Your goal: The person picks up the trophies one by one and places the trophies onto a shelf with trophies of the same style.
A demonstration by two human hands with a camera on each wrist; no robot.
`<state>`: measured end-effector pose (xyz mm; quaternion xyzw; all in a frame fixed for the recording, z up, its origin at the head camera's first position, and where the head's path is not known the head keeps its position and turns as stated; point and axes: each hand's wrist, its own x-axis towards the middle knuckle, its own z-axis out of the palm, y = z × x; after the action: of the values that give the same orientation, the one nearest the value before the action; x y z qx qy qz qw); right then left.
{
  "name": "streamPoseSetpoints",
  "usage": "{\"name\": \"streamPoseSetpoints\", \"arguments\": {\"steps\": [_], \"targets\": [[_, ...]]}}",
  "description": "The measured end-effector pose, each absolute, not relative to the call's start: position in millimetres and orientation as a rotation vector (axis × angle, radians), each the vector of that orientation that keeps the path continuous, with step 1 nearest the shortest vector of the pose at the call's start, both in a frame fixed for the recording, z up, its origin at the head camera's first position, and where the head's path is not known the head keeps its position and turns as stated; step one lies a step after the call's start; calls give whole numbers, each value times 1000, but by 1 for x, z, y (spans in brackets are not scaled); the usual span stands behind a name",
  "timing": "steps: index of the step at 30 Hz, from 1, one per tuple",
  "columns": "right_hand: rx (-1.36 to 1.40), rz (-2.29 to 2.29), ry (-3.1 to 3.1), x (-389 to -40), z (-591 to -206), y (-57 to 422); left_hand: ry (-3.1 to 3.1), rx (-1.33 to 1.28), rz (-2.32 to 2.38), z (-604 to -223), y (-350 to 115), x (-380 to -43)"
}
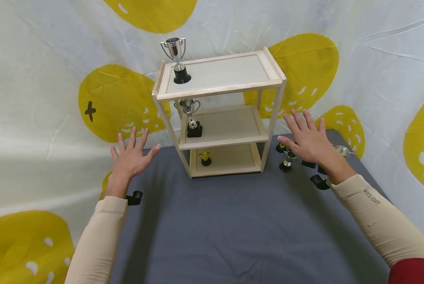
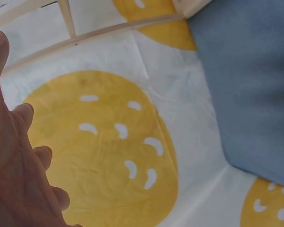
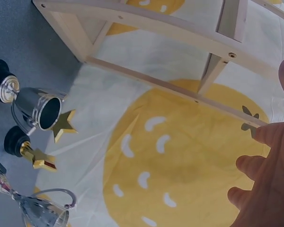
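My left hand (image 1: 131, 157) is raised in the air left of a three-tier wooden shelf (image 1: 226, 74), fingers spread, holding nothing. To the shelf's right my right hand (image 1: 310, 140) hovers likewise, fingers spread, above a group of trophies and partly hiding them. On the top tier stands a silver two-handled cup trophy (image 1: 174, 48), at the left end. Another silver cup trophy (image 1: 188, 106) is on the middle tier's left. A small gold star trophy (image 1: 205, 155) occupies the bottom tier. Beneath my right hand, the right wrist view shows a silver cup (image 3: 35, 106) and gold star trophies (image 3: 38, 156).
A grey cloth (image 1: 226, 221) covers the table. Behind it hangs a white sheet (image 1: 38, 79) with yellow patterns. Another silver cup (image 1: 342, 150) is by the table's right side. Black wrist mounts (image 1: 135, 198) show at both sleeves.
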<state>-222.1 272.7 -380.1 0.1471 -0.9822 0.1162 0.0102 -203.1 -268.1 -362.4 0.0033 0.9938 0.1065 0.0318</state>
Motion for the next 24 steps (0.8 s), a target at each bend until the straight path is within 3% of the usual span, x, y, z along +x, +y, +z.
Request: {"name": "streamPoseSetpoints", "arguments": {"steps": [24], "targets": [[489, 422, -3064, -217, -398, 265, 3079, -16, 362, -396, -260, -207]]}}
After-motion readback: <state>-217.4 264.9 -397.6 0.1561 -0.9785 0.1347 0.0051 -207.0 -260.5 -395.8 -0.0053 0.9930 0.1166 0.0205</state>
